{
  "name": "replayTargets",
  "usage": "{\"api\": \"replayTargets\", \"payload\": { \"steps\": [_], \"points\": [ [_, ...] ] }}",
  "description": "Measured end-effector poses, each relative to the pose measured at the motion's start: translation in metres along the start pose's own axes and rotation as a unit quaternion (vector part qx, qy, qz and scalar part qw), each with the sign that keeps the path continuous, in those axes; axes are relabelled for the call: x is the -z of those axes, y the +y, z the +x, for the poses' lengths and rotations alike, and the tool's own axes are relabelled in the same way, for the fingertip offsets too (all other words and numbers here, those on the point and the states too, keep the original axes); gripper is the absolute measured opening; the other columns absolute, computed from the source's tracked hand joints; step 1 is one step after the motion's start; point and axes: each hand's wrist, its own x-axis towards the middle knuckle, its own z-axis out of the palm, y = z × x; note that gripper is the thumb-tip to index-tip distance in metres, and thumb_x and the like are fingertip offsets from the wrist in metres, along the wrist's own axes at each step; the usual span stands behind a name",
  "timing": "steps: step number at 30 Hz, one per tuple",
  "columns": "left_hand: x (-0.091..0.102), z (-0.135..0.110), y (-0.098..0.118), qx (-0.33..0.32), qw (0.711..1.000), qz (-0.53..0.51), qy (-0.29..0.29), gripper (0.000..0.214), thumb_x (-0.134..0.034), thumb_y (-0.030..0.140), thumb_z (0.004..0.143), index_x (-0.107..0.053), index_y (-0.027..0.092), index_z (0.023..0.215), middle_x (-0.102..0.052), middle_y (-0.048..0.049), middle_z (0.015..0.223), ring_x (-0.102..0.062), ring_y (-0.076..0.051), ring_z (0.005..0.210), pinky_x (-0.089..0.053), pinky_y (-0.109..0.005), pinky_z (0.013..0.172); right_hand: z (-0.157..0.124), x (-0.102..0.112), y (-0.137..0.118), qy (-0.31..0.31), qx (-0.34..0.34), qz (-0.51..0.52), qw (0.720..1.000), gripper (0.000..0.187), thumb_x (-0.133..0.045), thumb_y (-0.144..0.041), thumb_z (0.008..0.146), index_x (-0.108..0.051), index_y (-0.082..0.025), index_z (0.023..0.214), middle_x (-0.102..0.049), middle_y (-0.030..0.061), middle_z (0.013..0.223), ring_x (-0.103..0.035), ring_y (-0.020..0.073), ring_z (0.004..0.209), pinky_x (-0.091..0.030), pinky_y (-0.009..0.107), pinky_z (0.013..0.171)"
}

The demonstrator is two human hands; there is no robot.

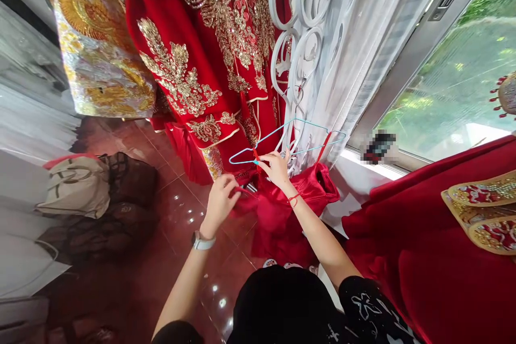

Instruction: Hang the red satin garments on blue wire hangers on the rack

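Observation:
A light-blue wire hanger point(272, 130) hangs by its hook on the white scrolled metal stand. My right hand point(276, 169) is pinched at its lower bar, where a red strap loops over. From the hanger's other end another red strap runs down to a shiny red satin dress point(278, 215), which hangs below and sags to the left. My left hand point(221, 200), with a watch at the wrist, is left of the dress. Its fingers are curled together at a thin red strap or edge of the dress; the exact grip is partly hidden.
A red jacket with gold embroidery point(177, 75) and a gold-and-white brocade garment point(97, 48) hang ahead. Right of the white metal stand point(306, 48) is a window point(459, 64) with a blurred item on its sill. Bags point(78, 185) lie on the tiled floor at left. Red cloth point(451, 279) hangs at right.

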Motion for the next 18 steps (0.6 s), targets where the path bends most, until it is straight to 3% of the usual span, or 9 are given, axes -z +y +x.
{"api": "replayTargets", "payload": {
  "steps": [2, 5, 8, 12, 18],
  "points": [
    [-0.001, 0.01, 0.003, 0.074, 0.994, -0.03, 0.081, 0.008, -0.061, 0.022, 0.085, -0.066, 0.021, 0.092, -0.066, -0.0033, 0.085, -0.062, -0.019, 0.08, -0.051, -0.031, 0.077, -0.003, 0.0, 0.0, 0.005, 0.002, -0.003, 1.0, 0.017, -0.065, -0.033, 0.097, -0.081, -0.031, 0.103, -0.08, 0.003, 0.105, -0.063, 0.0254, 0.108, -0.015, 0.059, 0.122],
    [-0.004, 0.018, 0.004, 0.159, 0.971, -0.123, 0.128, 0.025, -0.061, 0.029, 0.089, -0.067, 0.021, 0.112, -0.063, 0.0027, 0.069, -0.058, -0.014, 0.062, -0.049, -0.027, 0.068, -0.007, 0.001, 0.001, 0.003, 0.005, -0.001, 1.0, 0.017, -0.064, -0.034, 0.098, -0.081, -0.032, 0.103, -0.08, 0.0025, 0.105, -0.062, 0.0253, 0.107, -0.016, 0.057, 0.121],
    [-0.003, 0.026, 0.004, 0.188, 0.945, -0.216, 0.158, 0.043, -0.062, 0.036, 0.089, -0.064, 0.019, 0.129, -0.073, -0.0021, 0.079, -0.066, -0.016, 0.07, -0.053, -0.029, 0.074, -0.01, 0.004, 0.001, -0.003, 0.003, 0.006, 1.0, 0.018, -0.064, -0.035, 0.098, -0.08, -0.031, 0.102, -0.08, 0.0023, 0.103, -0.061, 0.0251, 0.105, -0.016, 0.055, 0.121],
    [0.003, 0.048, 0.015, 0.174, 0.93, -0.274, 0.175, 0.068, -0.07, 0.041, 0.084, -0.053, 0.014, 0.145, -0.079, -0.0087, 0.093, -0.073, -0.02, 0.083, -0.057, -0.032, 0.081, -0.011, 0.006, -0.001, -0.011, -0.001, 0.008, 1.0, 0.018, -0.063, -0.034, 0.098, -0.081, -0.031, 0.102, -0.08, 0.0023, 0.101, -0.06, 0.0249, 0.104, -0.016, 0.054, 0.12],
    [0.006, 0.091, 0.049, 0.071, 0.975, -0.189, 0.087, 0.078, -0.068, 0.026, 0.085, -0.038, 0.023, 0.158, -0.079, -0.0006, 0.096, -0.073, -0.018, 0.096, -0.055, -0.036, 0.098, -0.013, 0.006, -0.003, -0.009, 0.003, 0.01, 1.0, 0.018, -0.063, -0.032, 0.098, -0.08, -0.034, 0.103, -0.08, 0.001, 0.101, -0.06, 0.026, 0.106, -0.016, 0.058, 0.121]
  ]
}}
